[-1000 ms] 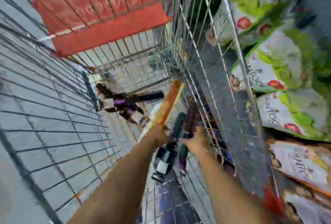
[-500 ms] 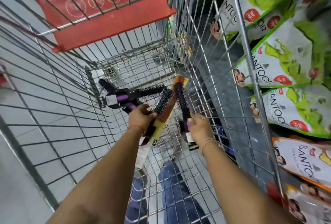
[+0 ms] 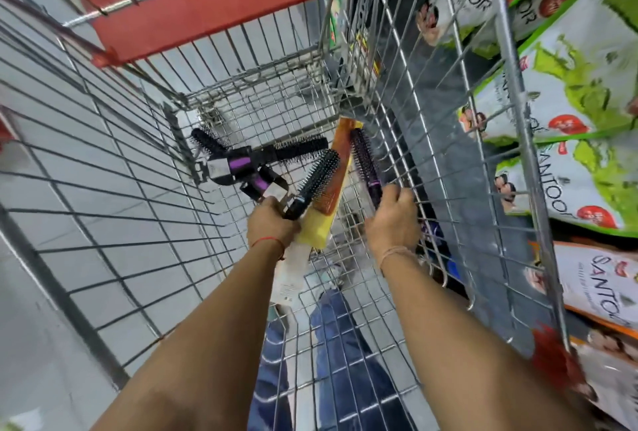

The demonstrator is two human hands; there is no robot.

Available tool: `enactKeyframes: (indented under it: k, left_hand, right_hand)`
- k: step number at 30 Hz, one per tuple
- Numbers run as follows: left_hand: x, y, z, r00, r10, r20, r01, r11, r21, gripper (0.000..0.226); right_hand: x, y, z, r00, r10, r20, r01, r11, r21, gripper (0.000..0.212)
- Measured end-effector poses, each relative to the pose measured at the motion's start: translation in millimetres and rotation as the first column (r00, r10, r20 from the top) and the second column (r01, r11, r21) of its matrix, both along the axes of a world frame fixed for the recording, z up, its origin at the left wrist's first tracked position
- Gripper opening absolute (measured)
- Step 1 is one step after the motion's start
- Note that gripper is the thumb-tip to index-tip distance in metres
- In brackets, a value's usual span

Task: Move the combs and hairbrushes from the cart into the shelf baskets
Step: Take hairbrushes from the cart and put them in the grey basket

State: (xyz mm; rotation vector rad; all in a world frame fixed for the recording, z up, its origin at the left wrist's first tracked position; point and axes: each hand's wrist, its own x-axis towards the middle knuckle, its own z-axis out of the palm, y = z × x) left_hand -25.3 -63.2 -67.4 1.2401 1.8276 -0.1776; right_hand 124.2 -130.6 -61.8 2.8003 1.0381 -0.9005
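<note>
Both my arms reach down into a wire shopping cart [image 3: 397, 92]. My left hand [image 3: 271, 223] grips a black round hairbrush [image 3: 316, 184] together with an orange comb in a yellow card pack [image 3: 336, 182]. My right hand [image 3: 393, 220] is closed on the handle of a purple-and-black round hairbrush [image 3: 364, 158], its bristle head pointing away from me. Two more black round hairbrushes [image 3: 262, 161] with purple labels lie crossed on the cart floor, just left of and beyond my left hand.
The cart's red child-seat flap [image 3: 207, 6] stands at the far end. Green and white soap packs [image 3: 559, 92] fill the shelf close along the cart's right side. Grey floor tiles show through the left wall, and my blue trouser legs [image 3: 331, 344] through the cart floor.
Both hands have lifted their brushes a little off the cart floor and come nearer to me; the view has steadied. The two crossed brushes lie where they were.
</note>
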Motion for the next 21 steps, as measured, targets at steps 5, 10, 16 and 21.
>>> enactKeyframes:
  k: [5,10,16,21]
  left_hand:
    - [5,-9,0,0.997,-0.054,0.052,0.054,0.999,-0.005,0.038]
    - [9,-10,2,0.977,0.107,0.185,-0.059,0.967,-0.249,0.065]
    - [-15,-7,-3,0.962,-0.02,0.274,0.16,0.851,-0.501,0.065]
    - [-19,-1,18,0.944,-0.008,0.329,0.195,0.819,-0.539,0.015]
  right_hand:
    - [-3,-13,6,0.96,0.088,-0.265,-0.12,0.987,-0.104,0.056]
    - [0,-5,3,0.942,-0.05,-0.331,0.025,0.997,-0.078,0.047]
    - [-7,-3,1,0.872,-0.225,-0.436,0.191,0.974,-0.12,0.056]
    - [19,-11,19,0.764,-0.339,-0.549,0.308,0.939,-0.151,0.062]
